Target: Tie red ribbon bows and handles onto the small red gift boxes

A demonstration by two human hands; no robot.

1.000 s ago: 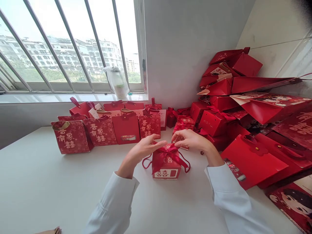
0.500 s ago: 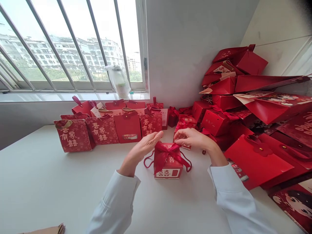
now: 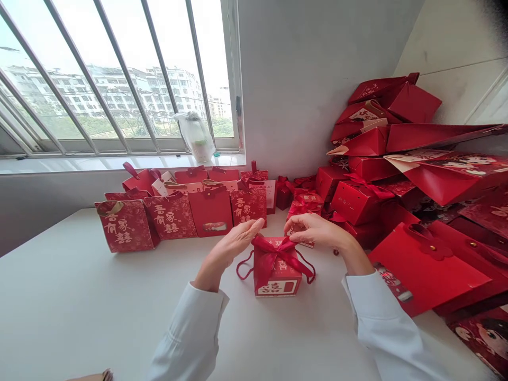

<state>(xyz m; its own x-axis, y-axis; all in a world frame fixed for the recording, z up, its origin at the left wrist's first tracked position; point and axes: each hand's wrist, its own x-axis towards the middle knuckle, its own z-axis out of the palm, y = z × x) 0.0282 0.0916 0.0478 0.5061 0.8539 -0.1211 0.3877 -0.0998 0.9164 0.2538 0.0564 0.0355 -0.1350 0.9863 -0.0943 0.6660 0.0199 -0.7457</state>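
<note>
A small red gift box (image 3: 278,275) with gold characters stands on the white table (image 3: 79,307) in front of me. A red ribbon bow (image 3: 273,248) is tied on its top, with loops hanging down both sides. My left hand (image 3: 232,246) pinches the left end of the bow at the box's top edge. My right hand (image 3: 315,230) holds the bow's right side with its fingertips. Both arms wear white sleeves.
A row of red paper gift bags (image 3: 170,214) stands along the back of the table under the barred window (image 3: 119,79). A tall pile of red bags and boxes (image 3: 397,174) fills the right corner. A bagged bottle (image 3: 196,138) sits on the sill.
My hands have drawn slightly apart on the bow and sit a little lower over the box. The view has shifted slightly; the box stays in place.
</note>
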